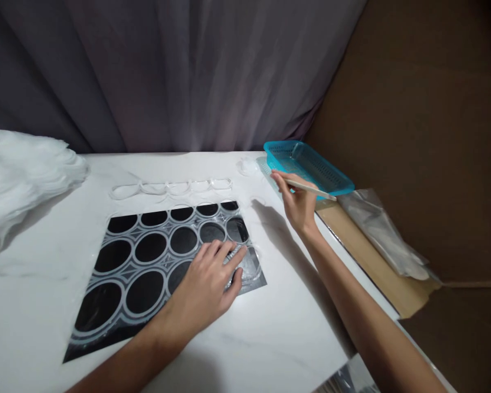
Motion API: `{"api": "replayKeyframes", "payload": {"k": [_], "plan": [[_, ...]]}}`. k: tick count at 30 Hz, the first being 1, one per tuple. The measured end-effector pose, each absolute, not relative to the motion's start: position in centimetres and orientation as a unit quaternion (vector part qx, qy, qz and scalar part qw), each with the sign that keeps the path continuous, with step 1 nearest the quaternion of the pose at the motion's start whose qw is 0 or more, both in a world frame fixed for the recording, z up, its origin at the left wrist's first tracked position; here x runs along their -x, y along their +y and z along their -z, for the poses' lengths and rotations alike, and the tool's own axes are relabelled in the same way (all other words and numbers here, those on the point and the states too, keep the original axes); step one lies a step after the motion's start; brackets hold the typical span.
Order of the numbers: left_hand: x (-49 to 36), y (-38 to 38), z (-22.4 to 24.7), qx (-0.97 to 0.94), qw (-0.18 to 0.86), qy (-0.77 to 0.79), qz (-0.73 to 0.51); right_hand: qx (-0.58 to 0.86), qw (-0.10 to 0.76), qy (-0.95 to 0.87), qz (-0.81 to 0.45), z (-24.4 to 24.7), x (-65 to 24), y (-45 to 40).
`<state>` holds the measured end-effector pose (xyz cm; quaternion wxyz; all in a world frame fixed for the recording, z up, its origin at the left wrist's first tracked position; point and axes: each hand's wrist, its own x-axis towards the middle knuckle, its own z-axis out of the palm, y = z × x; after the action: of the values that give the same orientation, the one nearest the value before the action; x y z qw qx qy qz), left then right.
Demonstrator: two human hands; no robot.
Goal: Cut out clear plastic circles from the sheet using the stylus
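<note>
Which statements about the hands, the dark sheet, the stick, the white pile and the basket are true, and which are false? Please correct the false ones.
1. The left hand is on the dark sheet. True.
2. Both hands touch this sheet. False: the right hand is apart from it and holds a thin pale stick.
3. A blue basket stands beyond the sheet, toward the right. True.
4. The sheet is plain, without a pattern. False: it shows rows of circles.
5. A white pile is at the left side of the picture. True.
6. The stick lies inside the basket. False: it is in the right hand.
</note>
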<state>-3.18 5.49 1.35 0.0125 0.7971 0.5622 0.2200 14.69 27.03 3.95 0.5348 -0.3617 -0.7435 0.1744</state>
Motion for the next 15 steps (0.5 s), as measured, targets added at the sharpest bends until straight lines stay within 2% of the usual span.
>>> {"api": "replayKeyframes", "payload": {"k": [4, 6, 10, 15], "plan": [[3.4, 5.5, -1.5, -0.794, 0.026, 0.571, -0.207, 0.421, 0.603, -0.653, -0.184, -5.4, -14.8, 28.1], [3.2, 5.5, -1.5, -0.798, 0.02, 0.57, -0.193, 0.435, 0.591, -0.644, -0.216, -5.3, -15.0, 27.0], [2.5, 5.1, -1.4, -0.81, -0.018, 0.561, -0.169, 0.42, 0.472, -0.684, -0.364, -4.0, -14.2, 22.7], [3.3, 3.3, -1.8, -0.793, -0.065, 0.578, -0.181, 0.329, 0.345, -0.712, -0.516, -2.6, -11.7, 18.9]]}}
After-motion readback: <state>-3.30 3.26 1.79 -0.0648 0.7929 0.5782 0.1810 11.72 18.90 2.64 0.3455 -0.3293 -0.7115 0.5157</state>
